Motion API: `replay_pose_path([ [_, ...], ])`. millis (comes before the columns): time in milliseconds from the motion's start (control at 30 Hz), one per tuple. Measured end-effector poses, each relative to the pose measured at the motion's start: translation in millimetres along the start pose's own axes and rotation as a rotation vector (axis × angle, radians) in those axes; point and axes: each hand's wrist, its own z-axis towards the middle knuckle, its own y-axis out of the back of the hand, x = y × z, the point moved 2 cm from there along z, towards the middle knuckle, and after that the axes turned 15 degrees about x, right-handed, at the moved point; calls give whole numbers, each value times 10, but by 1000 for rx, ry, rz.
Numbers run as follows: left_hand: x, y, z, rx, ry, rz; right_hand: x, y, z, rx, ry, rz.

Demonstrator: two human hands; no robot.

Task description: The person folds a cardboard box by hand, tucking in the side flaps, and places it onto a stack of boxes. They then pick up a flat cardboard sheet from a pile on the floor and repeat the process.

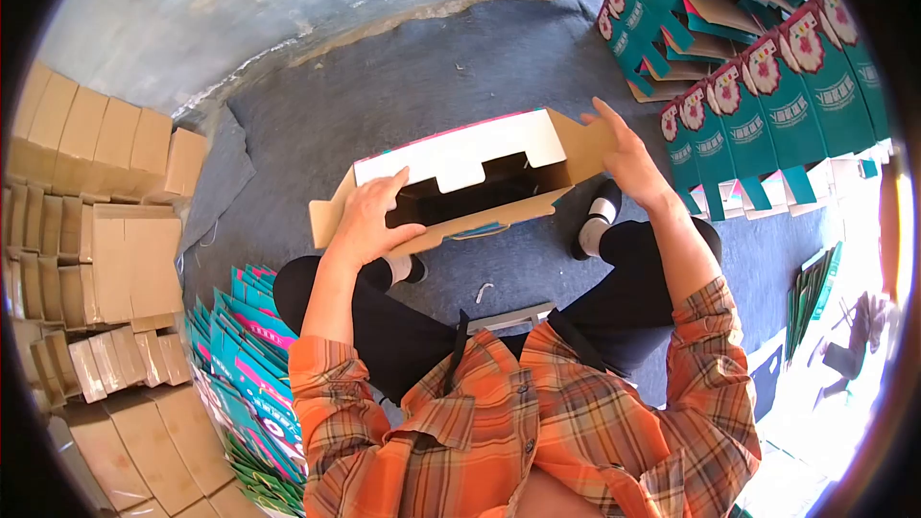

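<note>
A cardboard box [460, 155] is held out in front of my knees, its top open and its inside dark. One long flap shows white with a notched edge; the end flaps stand out brown. My left hand [367, 221] grips the box at its left end, fingers over the top and thumb along the near side. Against the brown right end flap [587, 149] lies my right hand [628, 155], its fingers stretched out; part of its contact with the flap is hidden.
Brown cartons [134, 264] are stacked at the left. Flat teal and pink printed cardboard [245, 350] is piled beside my left leg. Assembled teal boxes [782, 115] stand in rows at the right. A wall [288, 10] bounds the far side of the dark floor [413, 67].
</note>
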Motion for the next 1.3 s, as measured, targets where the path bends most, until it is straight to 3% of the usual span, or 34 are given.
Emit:
replay_pose_path([
  [67, 62, -61, -5, 110, 63, 38, 55, -8, -22, 11, -26, 31],
  [167, 70, -104, -16, 122, 93, 95, 6, -116, 18, 74, 134, 218],
  [300, 63, -141, -6, 161, 137, 127, 12, -312, 48, 145, 133, 310],
  [367, 25, -126, -8, 119, 114, 147, -154, -421, 140, 248, 36, -26],
  [400, 4, -111, -14, 119, 116, 149, -210, -460, 156, 249, 38, -24],
  [500, -43, -19, -61, 46, 103, -40, -231, -568, 192, 226, 217, -606],
  [567, -90, 71, -191, -276, -23, -245, -209, -573, 193, 207, 201, -578],
  [600, -184, 157, -324, -469, -26, -79, -174, -553, 185, 210, 203, -584],
  [633, -223, 183, -422, -467, -21, -75, -161, -549, 186, 211, 205, -587],
  [700, -266, 259, -663, -946, 42, -15, -173, -560, 192, 198, 210, -586],
  [733, -275, 209, -708, -947, 44, -10, -170, -561, 200, 183, 214, -592],
  [800, -144, -10, -735, -1030, 19, -653, -134, -555, 210, 189, 196, -550],
  [900, -105, -428, -599, -579, -122, -765, -134, -558, 233, 183, 186, -501],
  [967, -143, -531, -466, -417, -5, -695, -159, -541, 221, 168, 189, -492],
  [1000, -189, -528, -402, -458, 166, -604, -163, -537, 226, 164, 192, -493],
  [1033, -181, -535, -317, -455, 163, -605, -161, -536, 235, 159, 198, -493],
  [1100, -50, -580, -180, -539, 461, -501, -159, -528, 266, 148, 145, -475],
  [1167, -26, -616, -94, -593, 464, -479, -168, -536, 285, 140, 94, -455],
  [1233, -102, -598, -52, -607, 523, -113, -160, -561, 282, 111, 170, -490],
  [1300, 41, -710, -13, -570, 455, 5, -110, -630, 232, 125, 212, -646],
])
